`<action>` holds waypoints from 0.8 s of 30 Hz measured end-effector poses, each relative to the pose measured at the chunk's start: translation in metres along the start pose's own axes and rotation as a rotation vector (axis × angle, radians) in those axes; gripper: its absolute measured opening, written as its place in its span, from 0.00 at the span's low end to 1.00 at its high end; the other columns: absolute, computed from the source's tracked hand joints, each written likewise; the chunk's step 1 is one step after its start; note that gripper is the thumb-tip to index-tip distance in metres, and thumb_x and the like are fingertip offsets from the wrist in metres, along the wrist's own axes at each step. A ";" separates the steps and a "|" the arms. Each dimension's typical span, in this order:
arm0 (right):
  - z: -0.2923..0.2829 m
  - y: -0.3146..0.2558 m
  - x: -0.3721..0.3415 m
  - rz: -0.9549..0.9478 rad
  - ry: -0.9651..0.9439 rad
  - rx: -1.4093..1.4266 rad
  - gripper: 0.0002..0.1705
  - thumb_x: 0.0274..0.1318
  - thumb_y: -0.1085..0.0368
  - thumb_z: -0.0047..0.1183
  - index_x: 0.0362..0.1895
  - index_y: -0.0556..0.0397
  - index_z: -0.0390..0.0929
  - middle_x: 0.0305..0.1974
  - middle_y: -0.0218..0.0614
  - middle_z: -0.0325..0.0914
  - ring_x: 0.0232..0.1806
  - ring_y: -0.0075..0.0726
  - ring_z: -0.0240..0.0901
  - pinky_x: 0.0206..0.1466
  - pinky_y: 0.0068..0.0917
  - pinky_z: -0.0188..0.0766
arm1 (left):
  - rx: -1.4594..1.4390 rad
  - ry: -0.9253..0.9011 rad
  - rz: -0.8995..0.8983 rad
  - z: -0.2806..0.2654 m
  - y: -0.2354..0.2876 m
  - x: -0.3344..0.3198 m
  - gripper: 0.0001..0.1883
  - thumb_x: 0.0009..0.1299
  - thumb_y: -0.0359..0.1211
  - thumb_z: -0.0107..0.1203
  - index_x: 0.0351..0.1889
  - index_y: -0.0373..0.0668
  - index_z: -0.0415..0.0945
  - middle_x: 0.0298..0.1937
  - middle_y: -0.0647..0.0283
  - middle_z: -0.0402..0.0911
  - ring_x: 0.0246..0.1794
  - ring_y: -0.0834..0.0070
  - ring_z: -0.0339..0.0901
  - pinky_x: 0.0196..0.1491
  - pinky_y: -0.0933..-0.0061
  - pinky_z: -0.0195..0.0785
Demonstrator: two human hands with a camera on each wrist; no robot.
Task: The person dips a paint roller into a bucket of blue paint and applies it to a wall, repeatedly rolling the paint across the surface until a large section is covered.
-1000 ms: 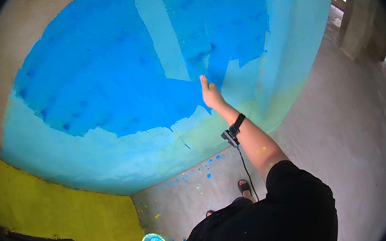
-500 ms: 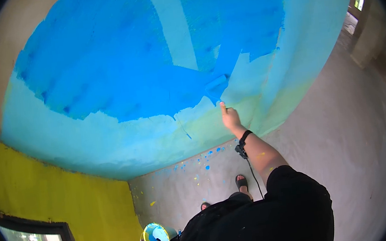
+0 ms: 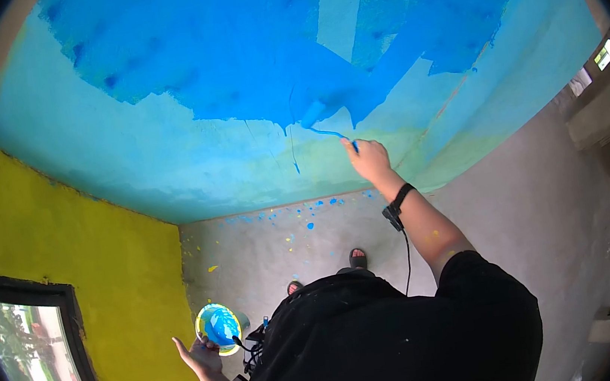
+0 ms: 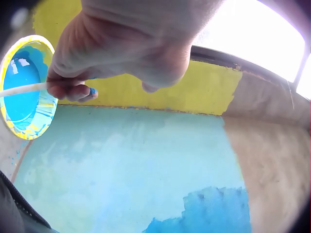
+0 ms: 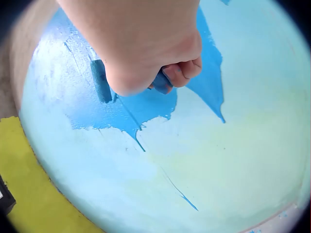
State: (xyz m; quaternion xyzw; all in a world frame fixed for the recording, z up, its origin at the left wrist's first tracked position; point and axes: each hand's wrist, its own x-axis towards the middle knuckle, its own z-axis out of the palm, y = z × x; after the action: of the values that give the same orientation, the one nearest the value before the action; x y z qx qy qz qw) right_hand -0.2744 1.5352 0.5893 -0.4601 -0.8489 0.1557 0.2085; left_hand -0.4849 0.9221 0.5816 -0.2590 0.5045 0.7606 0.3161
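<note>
A paint roller (image 3: 313, 113) lies against the wall at the lower edge of its wet blue paint. My right hand (image 3: 371, 159) grips the roller's blue handle (image 5: 161, 82), with the thumb along it. In the right wrist view, the roller sleeve (image 5: 100, 81) shows left of the hand, and the wrist covers part of the frame. Low on the left, my left hand (image 3: 205, 358) holds up a paint bucket (image 3: 200, 324). Its fingers curl round the white bail handle (image 4: 22, 90), while the thumb sticks out. Bright blue paint (image 4: 22, 109) fills part of the bucket.
The wall (image 3: 218, 155) is pale turquoise below the blue area. A yellow wall (image 3: 128, 286) with a dark-framed window (image 3: 30, 357) meets it on the left. Blue and yellow drips dot the grey floor (image 3: 259, 248) near my sandalled feet. A cable (image 3: 409, 261) hangs from my right wrist.
The roller has moved down and left over the wall, with my right hand still on its handle. The head view has shifted, and the bucket stays in my left hand.
</note>
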 end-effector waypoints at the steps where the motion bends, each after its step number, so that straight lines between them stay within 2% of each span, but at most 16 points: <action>1: 0.001 -0.012 0.008 -0.050 -0.031 -0.048 0.38 0.71 0.37 0.42 0.22 0.56 0.81 0.22 0.54 0.78 0.30 0.64 0.78 0.36 0.53 0.73 | -0.015 0.001 0.003 0.002 0.000 0.000 0.44 0.64 0.76 0.46 0.38 0.37 0.73 0.24 0.67 0.67 0.23 0.75 0.65 0.32 0.72 0.58; 2: 0.004 -0.024 0.017 -0.050 -0.032 -0.051 0.38 0.71 0.37 0.42 0.22 0.56 0.81 0.22 0.54 0.78 0.30 0.64 0.78 0.36 0.53 0.73 | -0.016 0.001 -0.001 0.002 -0.001 0.001 0.44 0.64 0.76 0.46 0.38 0.37 0.73 0.24 0.67 0.67 0.23 0.75 0.65 0.32 0.72 0.58; 4: 0.014 -0.044 0.030 -0.185 0.002 -0.157 0.39 0.70 0.35 0.42 0.23 0.55 0.82 0.23 0.52 0.80 0.30 0.62 0.79 0.37 0.52 0.75 | -0.018 -0.006 -0.006 -0.001 -0.005 -0.003 0.44 0.64 0.76 0.47 0.38 0.37 0.73 0.24 0.68 0.67 0.24 0.75 0.65 0.34 0.73 0.58; 8: 0.033 -0.078 0.060 -0.226 -0.030 -0.236 0.39 0.69 0.34 0.42 0.25 0.56 0.84 0.26 0.52 0.82 0.33 0.60 0.81 0.39 0.51 0.76 | -0.050 0.004 -0.023 -0.016 -0.018 -0.003 0.44 0.64 0.76 0.47 0.39 0.36 0.73 0.24 0.68 0.67 0.24 0.75 0.65 0.35 0.73 0.57; 11: 0.035 -0.083 0.078 -0.213 -0.091 -0.263 0.40 0.69 0.33 0.42 0.27 0.56 0.85 0.29 0.51 0.83 0.36 0.58 0.82 0.41 0.51 0.77 | -0.081 0.031 -0.027 -0.023 -0.026 -0.009 0.44 0.64 0.76 0.48 0.38 0.37 0.73 0.25 0.68 0.68 0.24 0.75 0.65 0.35 0.72 0.57; 14: 0.031 -0.063 0.087 -0.141 -0.192 -0.284 0.40 0.69 0.33 0.41 0.29 0.56 0.86 0.32 0.51 0.84 0.39 0.58 0.82 0.43 0.51 0.77 | -0.065 0.073 -0.003 -0.014 -0.029 -0.023 0.42 0.65 0.76 0.46 0.37 0.40 0.72 0.25 0.70 0.66 0.24 0.77 0.64 0.33 0.74 0.56; 20: 0.008 0.025 0.082 -0.101 -0.106 -0.371 0.40 0.68 0.31 0.41 0.31 0.54 0.86 0.32 0.50 0.84 0.39 0.58 0.82 0.43 0.51 0.77 | -0.045 0.109 -0.048 0.000 -0.034 -0.030 0.42 0.65 0.76 0.45 0.36 0.41 0.72 0.25 0.70 0.66 0.24 0.77 0.63 0.33 0.74 0.57; 24: -0.016 0.098 0.072 0.046 -0.123 -0.401 0.41 0.68 0.30 0.39 0.29 0.54 0.85 0.32 0.51 0.84 0.39 0.59 0.81 0.43 0.51 0.77 | 0.009 0.116 -0.031 0.018 -0.035 -0.037 0.42 0.65 0.76 0.45 0.36 0.41 0.72 0.25 0.69 0.66 0.24 0.76 0.63 0.34 0.73 0.57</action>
State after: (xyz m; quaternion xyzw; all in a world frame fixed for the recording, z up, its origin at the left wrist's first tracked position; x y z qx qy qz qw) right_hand -0.2315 1.6487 0.5739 -0.5015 -0.8631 0.0163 0.0570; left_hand -0.4358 0.9407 0.5937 -0.3090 0.5213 0.7370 0.2993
